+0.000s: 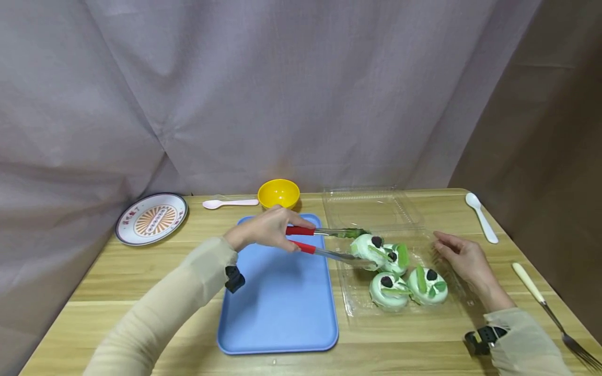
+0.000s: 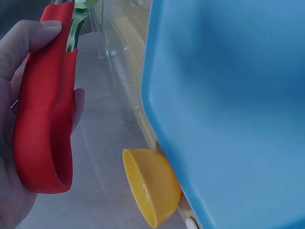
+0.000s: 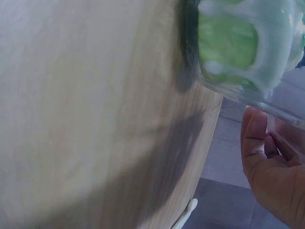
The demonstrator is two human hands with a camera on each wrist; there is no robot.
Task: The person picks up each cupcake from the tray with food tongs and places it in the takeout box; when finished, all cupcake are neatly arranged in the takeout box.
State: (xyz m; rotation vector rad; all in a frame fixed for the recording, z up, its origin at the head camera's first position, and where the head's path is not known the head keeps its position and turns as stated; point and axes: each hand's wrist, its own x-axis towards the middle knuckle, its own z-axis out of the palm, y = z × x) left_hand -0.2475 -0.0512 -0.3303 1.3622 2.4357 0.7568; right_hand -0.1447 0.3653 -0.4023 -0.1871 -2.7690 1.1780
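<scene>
My left hand grips metal tongs with red handles, thumb on one arm and fingers on the other in the left wrist view. The tong tips lie on either side of a pale green cream cake topped with a dark berry. More such cakes sit in a clear plastic box, its lid folded open behind. At the box's right side, my right hand pinches the edge; part of the fingers is hidden in the right wrist view.
Left of the box lies a blue tray, under the left hand. Behind it are a yellow bowl and a pink spoon. A patterned plate stands far left. On the right lie a white spoon and a fork.
</scene>
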